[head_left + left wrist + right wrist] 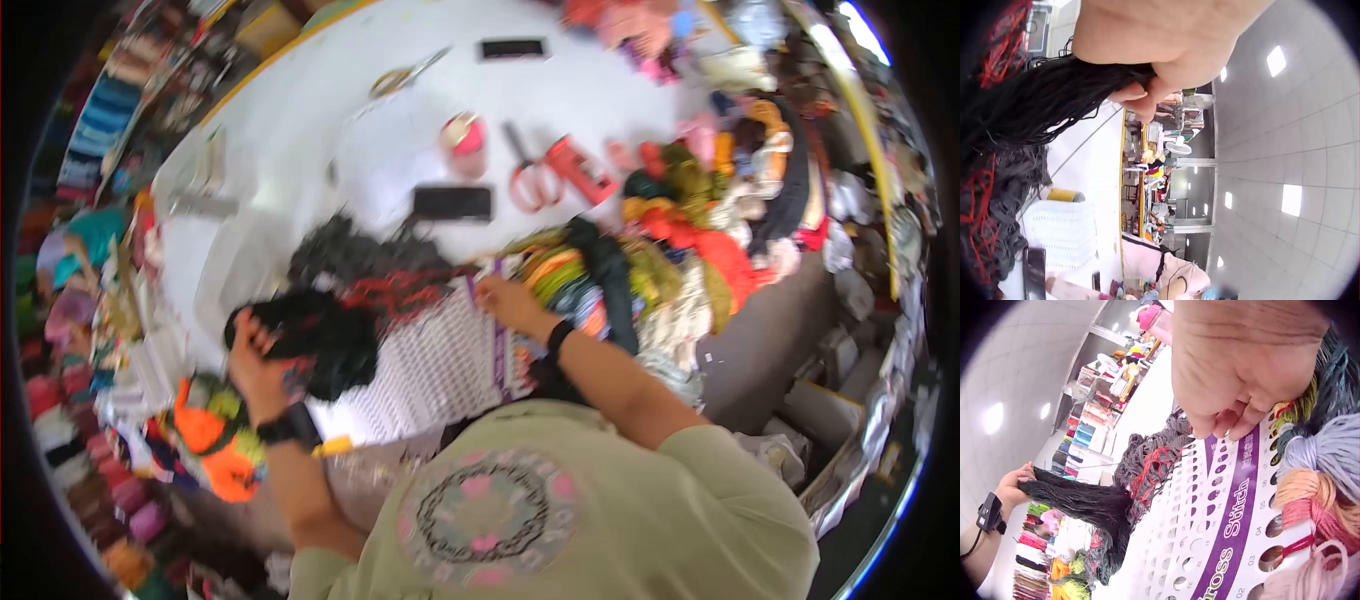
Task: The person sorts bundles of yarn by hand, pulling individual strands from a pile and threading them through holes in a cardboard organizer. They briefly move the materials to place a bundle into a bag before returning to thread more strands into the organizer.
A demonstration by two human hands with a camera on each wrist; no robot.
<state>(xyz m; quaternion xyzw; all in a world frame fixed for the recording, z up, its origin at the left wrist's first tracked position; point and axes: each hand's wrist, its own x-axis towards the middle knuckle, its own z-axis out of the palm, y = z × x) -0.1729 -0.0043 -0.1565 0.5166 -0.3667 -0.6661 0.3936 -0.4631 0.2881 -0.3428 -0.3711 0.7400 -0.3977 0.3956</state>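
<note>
My left hand (pixel 255 370) grips a thick hank of black thread (pixel 1041 94), which stretches from my fingers toward the card stack in the right wrist view. At the other side, my right hand (pixel 515 305) pinches a white thread card (pixel 1229 544) near its far end. That card has a row of numbered holes and a purple band printed "Cross Stitch". Beneath it lie several more punched cards (pixel 430 370), fanned out. Grey thread (pixel 350 255) and dark red thread (pixel 400 295) are tied along their far ends. Colored skeins (pixel 1322 450) hang from holes beside my right hand.
A black phone (pixel 453 203), red-handled scissors (pixel 530 180), a red box (pixel 582 170) and a pink-topped bottle (pixel 464 135) lie beyond the cards. Multicolored skeins (pixel 690 220) heap at the right. Orange thread (pixel 215 445) sits below my left wrist.
</note>
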